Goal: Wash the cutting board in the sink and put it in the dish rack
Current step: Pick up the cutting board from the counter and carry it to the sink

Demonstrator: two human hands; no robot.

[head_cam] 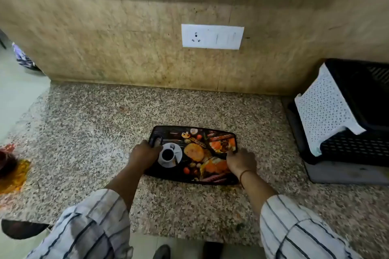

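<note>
A black cutting board (196, 153) printed with food and a coffee cup lies flat on the speckled granite counter (88, 132). My left hand (144, 154) grips its left end by the handle hole. My right hand (241, 161) holds the board's right edge, fingers curled on the rim. The black dish rack (353, 143) stands at the far right on a grey drip tray, with a white perforated panel (324, 109) leaning across its front. No sink is in view.
A white wall socket plate (212, 36) is set in the stone backsplash above the board. An orange-yellow patch (15, 176) and a dark red thing lie at the counter's left edge. The counter's front edge runs below my sleeves.
</note>
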